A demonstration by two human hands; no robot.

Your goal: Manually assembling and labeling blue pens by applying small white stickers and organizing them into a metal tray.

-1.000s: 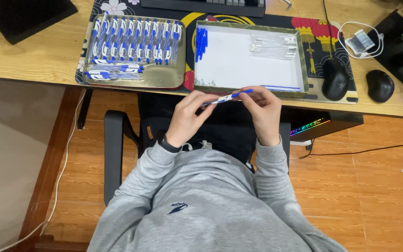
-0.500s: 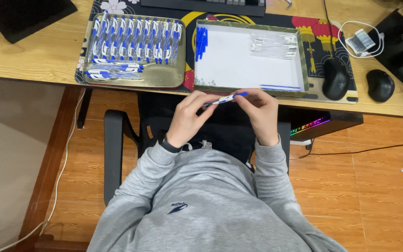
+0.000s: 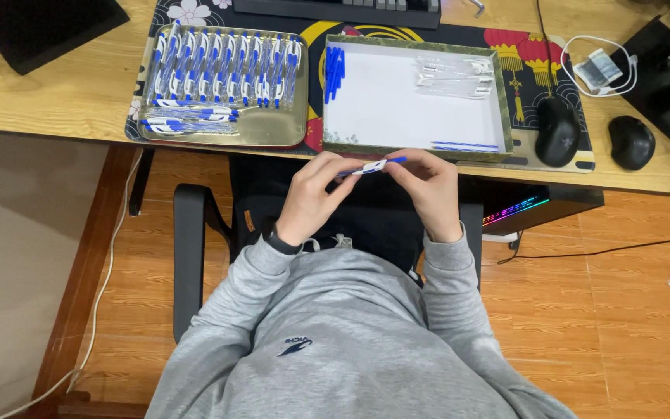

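My left hand (image 3: 313, 196) and my right hand (image 3: 430, 188) meet in front of the desk edge, both gripping one blue-and-white pen (image 3: 372, 165) held nearly level between the fingertips. Just beyond them a green-rimmed box (image 3: 416, 149) with a white floor holds blue pen parts (image 3: 333, 72) at its left, clear barrels (image 3: 454, 76) at its upper right and a few thin blue refills (image 3: 465, 146) by its near edge. Left of it, a metal tray (image 3: 277, 136) is filled with rows of finished blue-and-white pens (image 3: 226, 71).
A black mouse (image 3: 557, 129) lies right of the box, a second mouse (image 3: 630, 141) farther right, a coiled white cable (image 3: 600, 70) behind them. A keyboard (image 3: 335, 9) sits at the back, a dark monitor base (image 3: 36, 27) at far left. A chair arm (image 3: 190, 256) stands below.
Both hands stay together on the pen and have shifted only slightly; the fingers work around it. Nothing on the desk has moved.
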